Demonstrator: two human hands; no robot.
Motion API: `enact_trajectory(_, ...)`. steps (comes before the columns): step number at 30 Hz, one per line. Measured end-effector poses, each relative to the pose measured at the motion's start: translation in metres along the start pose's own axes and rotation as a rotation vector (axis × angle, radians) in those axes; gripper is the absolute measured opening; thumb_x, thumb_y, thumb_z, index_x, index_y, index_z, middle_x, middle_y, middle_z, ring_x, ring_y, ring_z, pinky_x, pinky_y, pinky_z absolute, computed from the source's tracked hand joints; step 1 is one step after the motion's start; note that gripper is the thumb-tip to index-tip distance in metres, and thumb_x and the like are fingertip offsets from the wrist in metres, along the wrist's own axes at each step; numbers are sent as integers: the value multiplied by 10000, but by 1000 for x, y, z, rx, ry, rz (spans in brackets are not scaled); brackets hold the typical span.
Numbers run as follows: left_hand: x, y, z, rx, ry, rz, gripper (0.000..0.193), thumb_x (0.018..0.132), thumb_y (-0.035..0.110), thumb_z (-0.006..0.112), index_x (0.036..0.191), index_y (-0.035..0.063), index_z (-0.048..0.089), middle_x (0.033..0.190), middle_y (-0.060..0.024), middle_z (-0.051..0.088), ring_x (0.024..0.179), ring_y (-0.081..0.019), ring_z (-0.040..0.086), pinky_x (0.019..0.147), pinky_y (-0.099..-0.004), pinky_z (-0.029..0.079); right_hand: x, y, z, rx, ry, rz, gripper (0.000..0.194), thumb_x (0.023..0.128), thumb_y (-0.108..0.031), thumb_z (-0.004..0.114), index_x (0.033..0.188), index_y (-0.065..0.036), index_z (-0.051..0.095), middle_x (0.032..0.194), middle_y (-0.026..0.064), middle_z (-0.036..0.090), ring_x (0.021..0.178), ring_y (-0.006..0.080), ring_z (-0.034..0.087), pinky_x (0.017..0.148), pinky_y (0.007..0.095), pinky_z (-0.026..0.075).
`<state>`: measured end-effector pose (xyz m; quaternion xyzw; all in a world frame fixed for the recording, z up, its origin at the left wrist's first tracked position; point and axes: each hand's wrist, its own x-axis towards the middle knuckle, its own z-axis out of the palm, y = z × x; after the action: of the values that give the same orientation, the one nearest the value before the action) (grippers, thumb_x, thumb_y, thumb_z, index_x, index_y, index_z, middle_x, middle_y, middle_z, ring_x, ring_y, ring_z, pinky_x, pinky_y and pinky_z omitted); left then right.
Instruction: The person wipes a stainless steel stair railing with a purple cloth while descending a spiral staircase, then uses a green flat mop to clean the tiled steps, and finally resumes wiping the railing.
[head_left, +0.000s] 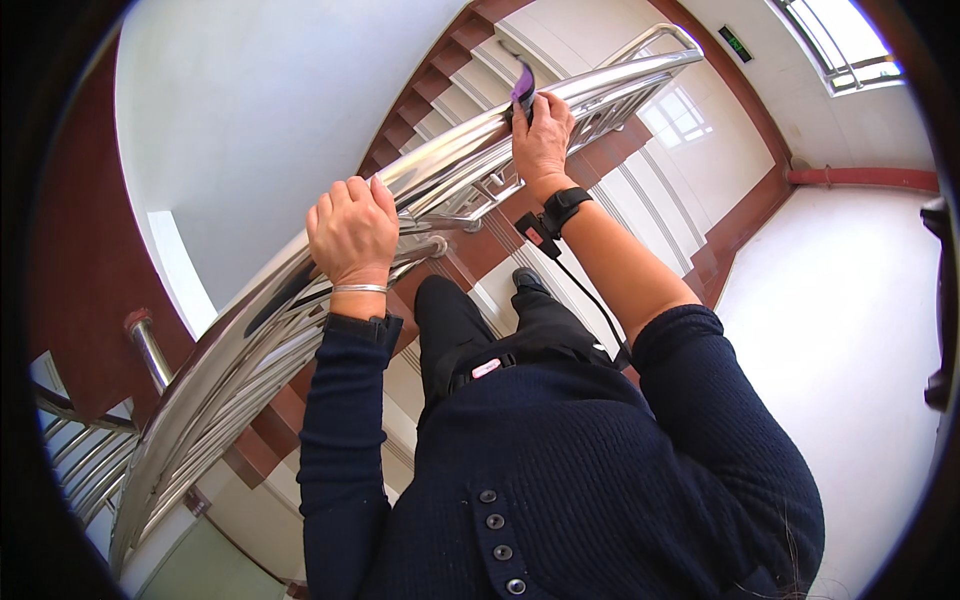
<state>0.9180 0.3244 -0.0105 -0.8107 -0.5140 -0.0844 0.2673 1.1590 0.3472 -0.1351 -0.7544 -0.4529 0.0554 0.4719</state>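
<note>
A shiny metal stair handrail (450, 154) runs diagonally across the view. My left hand (352, 229) is wrapped over the rail's top, fingers curled on its far side. Farther up the picture, my right hand (544, 139) holds a purple and dark cloth (523, 82) against the same rail. One end of the cloth sticks up above the fingers; the rest is hidden by the hand. A silver bangle circles my left wrist, and a black strap (566, 208) with a small cabled device (537, 234) is on my right wrist.
Metal balusters (262, 390) stand under the rail. Pale steps with brown edging (645, 195) lie beneath me, and another flight (457, 82) shows beyond the rail. A red pipe (862, 178) runs along the white wall at right, below a barred window (840, 45).
</note>
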Motion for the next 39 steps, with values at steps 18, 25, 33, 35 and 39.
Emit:
enact_trajectory(18,-6,-10,-11,-87,-42,-38,212,940,297,597,807,138,636,765,-84,638,709,-337,637,582,-492,487,-49,-60,-23,293,-211,-59,263,852,-93,727,1087,-36,624,1134,201,566,1097,407,512,957,480,440)
enact_trajectory(25,-23,-40,-58,-46,-245,-88,269,1033,298,506,1105,103,677,993,-88,699,976,-300,662,917,-445,477,-79,-121,-12,279,-181,-302,246,826,-120,723,1034,-51,609,1143,174,552,1094,374,495,963,470,430)
enact_trajectory(33,-29,-40,-62,-83,-220,-79,291,1000,287,583,1160,56,658,1088,-82,686,1070,-289,634,990,-446,442,-119,-122,-32,765,-456,-354,463,693,25,758,1116,-52,586,1126,174,560,1060,395,568,924,441,499)
enact_trajectory(35,-31,-39,-59,-65,-137,-60,310,992,310,597,1175,68,661,1098,-63,688,1066,-268,635,1006,-435,438,-130,-99,-33,601,-548,-5,433,772,-41,757,1155,-43,557,1124,204,570,1036,413,580,913,434,497)
enact_trajectory(39,-33,-33,-45,-22,-31,-139,284,975,341,615,1113,100,676,1051,-33,695,1019,-235,647,971,-401,446,-136,-96,5,524,-479,467,291,936,-218,669,1123,-21,564,1055,237,618,945,424,611,860,458,499)
